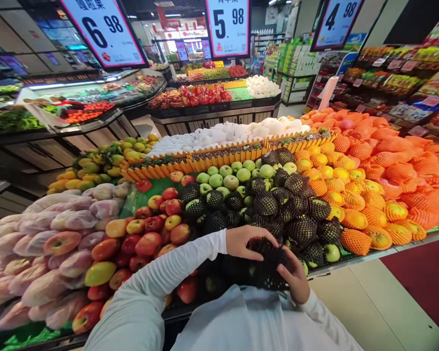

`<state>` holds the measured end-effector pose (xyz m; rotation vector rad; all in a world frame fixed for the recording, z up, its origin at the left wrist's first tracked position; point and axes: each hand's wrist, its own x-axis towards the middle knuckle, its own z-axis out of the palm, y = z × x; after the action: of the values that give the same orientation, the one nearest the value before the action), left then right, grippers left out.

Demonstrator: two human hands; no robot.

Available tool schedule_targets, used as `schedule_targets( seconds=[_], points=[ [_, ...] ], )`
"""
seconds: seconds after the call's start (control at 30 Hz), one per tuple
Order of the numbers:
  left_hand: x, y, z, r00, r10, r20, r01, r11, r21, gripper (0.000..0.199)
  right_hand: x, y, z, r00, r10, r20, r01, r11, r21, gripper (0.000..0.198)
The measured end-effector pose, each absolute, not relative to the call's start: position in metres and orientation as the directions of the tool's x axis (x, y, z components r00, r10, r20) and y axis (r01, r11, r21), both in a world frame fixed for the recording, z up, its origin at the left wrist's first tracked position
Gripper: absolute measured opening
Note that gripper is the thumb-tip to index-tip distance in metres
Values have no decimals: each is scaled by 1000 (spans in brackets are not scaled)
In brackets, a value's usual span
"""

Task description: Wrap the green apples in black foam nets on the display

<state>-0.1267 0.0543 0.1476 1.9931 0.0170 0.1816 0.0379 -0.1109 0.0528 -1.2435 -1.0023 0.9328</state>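
Close to my body, a black foam fruit net (pixel 269 261) is between my two hands, low over the front of the fruit display. My left hand (pixel 247 241) reaches in from the left, its fingers curved over the upper edge of the net. On the other side, my right hand (pixel 296 278) grips the net with thumb and fingers. Whether a fruit sits inside the net cannot be made out. Just beyond my hands lie green apples in black nets (pixel 302 224), with bare green apples (pixel 230 181) behind them.
Red apples (pixel 148 243) and wrapped pink fruit (pixel 54 243) lie to the left. Yellow fruit in orange nets (pixel 362 214) is piled at right. White-wrapped fruit (pixel 219 134) lies behind an orange picket divider (pixel 190 161). Price screens (pixel 229 27) hang above. Snack shelves (pixel 406 73) stand far right.
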Motion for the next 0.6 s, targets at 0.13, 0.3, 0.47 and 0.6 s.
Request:
schedule_targets(
  seconds=[0.13, 0.3, 0.47, 0.6],
  points=[
    [-114, 65, 143, 886, 455, 91, 87, -354, 931, 54, 56, -103, 56, 202, 968, -151, -218, -106, -970, 39],
    [-83, 132, 114, 488, 873, 18, 282, -177, 943, 36, 82, -97, 54, 283, 947, -152, -244, -82, -966, 37],
    [-37, 195, 77, 407, 913, -39, 397, -139, 907, 42, 105, -97, 52, 340, 928, -151, -223, -76, -972, 38],
    [5, 215, 61, 499, 865, -60, 425, -184, 887, 37, 129, -107, 49, 430, 885, -176, -243, -75, -967, 38]
  ],
)
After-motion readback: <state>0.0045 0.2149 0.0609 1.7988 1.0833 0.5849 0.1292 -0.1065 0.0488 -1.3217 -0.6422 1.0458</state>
